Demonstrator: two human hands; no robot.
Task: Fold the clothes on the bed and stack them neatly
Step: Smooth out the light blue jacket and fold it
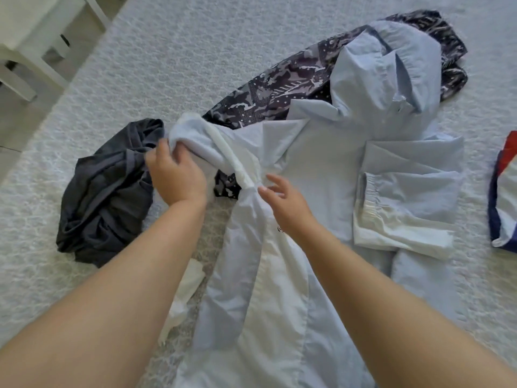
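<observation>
Head camera, looking down at a bed (195, 65) with a pale textured cover. Four garments are in view. One light blue hooded jacket (321, 169) lies spread across the middle, one sleeve folded over its front. One dark camouflage-print garment (279, 93) lies partly under the jacket's hood. One dark grey garment (106, 191) sits crumpled to the left. One red, white and navy item (503, 191) shows at the right edge. Two bare hands are in view. The left hand (176, 175) grips the bunched end of the jacket's other sleeve, fingers curled round it. The right hand (285, 197) rests on the jacket where the sleeve meets the body, fingers loosely spread.
</observation>
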